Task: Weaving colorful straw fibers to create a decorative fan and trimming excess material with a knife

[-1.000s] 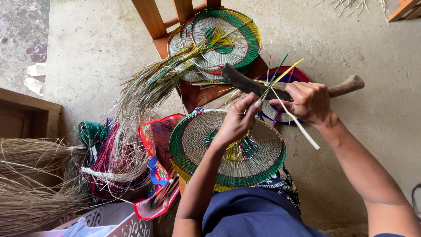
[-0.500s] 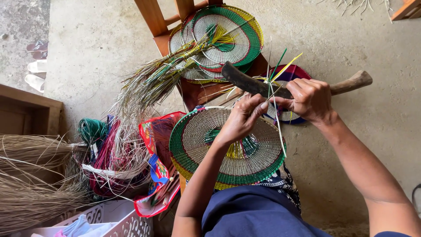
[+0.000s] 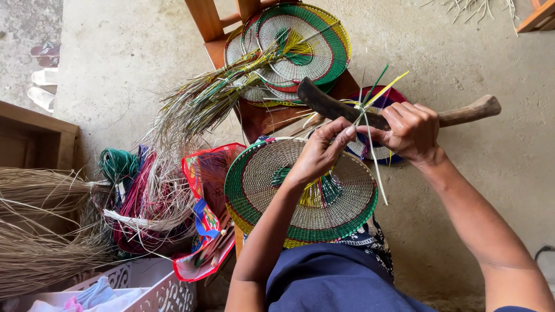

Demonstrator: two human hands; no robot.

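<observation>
A round woven fan (image 3: 260, 185) with green, red and yellow bands lies on my lap. My left hand (image 3: 318, 155) is above it and pinches thin coloured strands (image 3: 370, 104) between thumb and fingers. My right hand (image 3: 411, 133) grips a long dark knife with a wooden handle (image 3: 468, 112), its blade (image 3: 324, 104) pointing left under the strands. A pale strip (image 3: 377, 167) hangs down from the pinch point.
Several finished woven fans (image 3: 312, 40) and a sheaf of loose strands (image 3: 202, 107) rest on a wooden chair (image 3: 260, 121). Bundles of coloured fibre (image 3: 144, 202), a red bag (image 3: 202, 173), dry grass (image 3: 34, 231) and a white basket (image 3: 150, 289) lie left. Bare concrete floor (image 3: 491, 46) at right.
The pale strip has swung down from a slant to hang nearly vertical. Both hands and the knife have shifted slightly up and right in view.
</observation>
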